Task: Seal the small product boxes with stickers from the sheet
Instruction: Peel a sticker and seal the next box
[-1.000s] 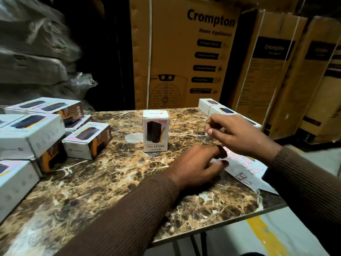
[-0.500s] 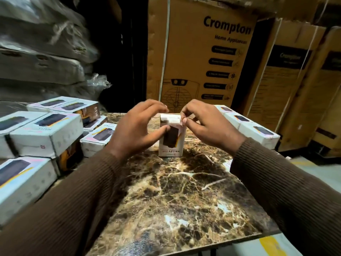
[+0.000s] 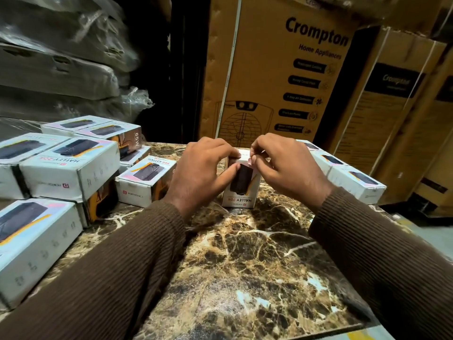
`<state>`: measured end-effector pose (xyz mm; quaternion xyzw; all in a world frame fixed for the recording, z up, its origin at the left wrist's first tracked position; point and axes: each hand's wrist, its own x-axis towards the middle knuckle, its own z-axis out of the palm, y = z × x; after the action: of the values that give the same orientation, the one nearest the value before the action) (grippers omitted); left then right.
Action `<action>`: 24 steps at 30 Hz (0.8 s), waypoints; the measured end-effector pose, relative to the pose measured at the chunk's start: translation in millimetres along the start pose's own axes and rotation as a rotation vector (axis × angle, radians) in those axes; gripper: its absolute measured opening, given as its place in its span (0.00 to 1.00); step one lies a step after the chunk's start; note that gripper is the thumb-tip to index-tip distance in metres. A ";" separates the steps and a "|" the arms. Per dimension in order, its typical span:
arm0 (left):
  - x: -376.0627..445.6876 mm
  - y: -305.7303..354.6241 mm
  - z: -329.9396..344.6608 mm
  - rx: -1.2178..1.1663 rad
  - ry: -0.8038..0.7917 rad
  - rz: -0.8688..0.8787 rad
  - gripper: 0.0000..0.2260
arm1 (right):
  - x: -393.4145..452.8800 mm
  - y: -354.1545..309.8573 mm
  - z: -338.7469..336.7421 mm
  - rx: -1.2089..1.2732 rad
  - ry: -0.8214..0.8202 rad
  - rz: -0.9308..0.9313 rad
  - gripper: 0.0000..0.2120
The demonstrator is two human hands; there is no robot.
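At frame centre, an upright Halley 20K box (image 3: 241, 185) was gripped by the left hand (image 3: 201, 173); its top edge was pinched by the right hand (image 3: 286, 168). Its contents were hidden.

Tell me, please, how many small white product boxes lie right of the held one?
3, in a row behind the right hand: nearest box, middle box, farthest box; others may be hidden.

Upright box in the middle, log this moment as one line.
step: sealing | upright box on marble table | left hand grips box | right hand pinches at top edge | sticker: cannot tell
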<state>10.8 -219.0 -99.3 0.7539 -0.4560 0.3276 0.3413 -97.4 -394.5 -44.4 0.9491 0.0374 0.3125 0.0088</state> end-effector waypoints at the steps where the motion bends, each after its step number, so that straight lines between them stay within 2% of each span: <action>1: 0.4 0.7 0.2 0.001 0.003 0.000 0.11 | 0.7 -0.7 -0.1 -0.012 0.001 -0.001 0.04; 7: 1.1 2.9 2.9 -0.005 0.040 -0.023 0.13 | 4.3 -3.2 0.9 -0.085 -0.003 -0.017 0.05; 14: 3.4 12.2 10.8 0.022 0.101 -0.101 0.18 | 4.1 -2.0 2.8 -0.052 0.010 -0.001 0.05; 24: 3.3 13.6 15.2 0.052 0.106 -0.105 0.13 | 7.5 -2.5 4.4 0.048 0.036 0.093 0.05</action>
<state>2.3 -237.6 -102.1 0.7669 -0.3882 0.3605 0.3621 -89.0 -391.4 -43.6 0.9439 0.0011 0.3289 -0.0291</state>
